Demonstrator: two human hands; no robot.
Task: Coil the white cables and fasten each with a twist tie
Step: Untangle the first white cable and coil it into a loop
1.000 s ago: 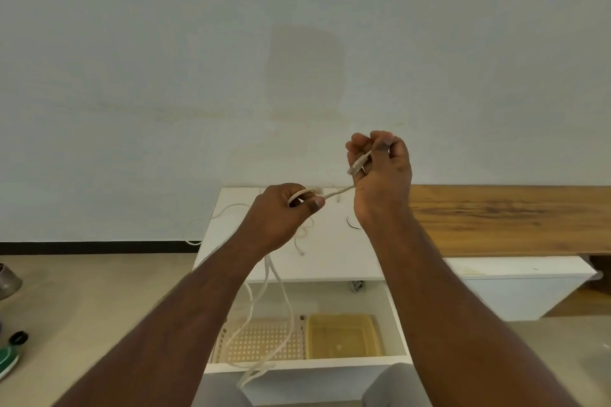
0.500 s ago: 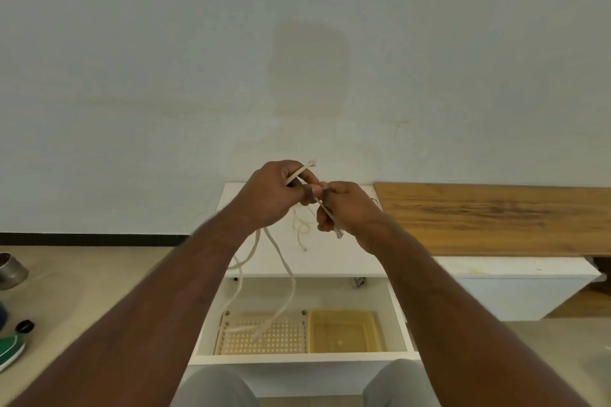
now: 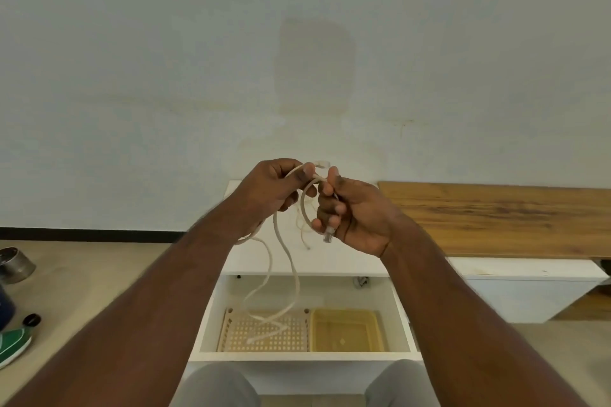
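I hold one white cable (image 3: 285, 251) in both hands, raised in front of the wall. My left hand (image 3: 276, 190) pinches it near the top, where a short end sticks out above the fingers. My right hand (image 3: 352, 211) grips it close by, and a small loop curves between the two hands. The clear plug (image 3: 327, 236) pokes out below my right fingers. The rest of the cable hangs down in long strands into the open drawer. More white cable (image 3: 302, 231) lies on the white cabinet top (image 3: 334, 261) behind the hands. No twist tie can be made out.
The open white drawer (image 3: 304, 355) below holds a perforated beige basket (image 3: 264, 332) and a yellow tray (image 3: 345, 329). A wooden bench top (image 3: 502, 218) runs to the right. On the floor at left stand a metal pot (image 3: 15, 264), a black cap (image 3: 32, 319) and a green shoe (image 3: 13, 342).
My right hand came down from its raised spot and met the left hand. A small loop has formed between them, and the plug now hangs below my right fingers.
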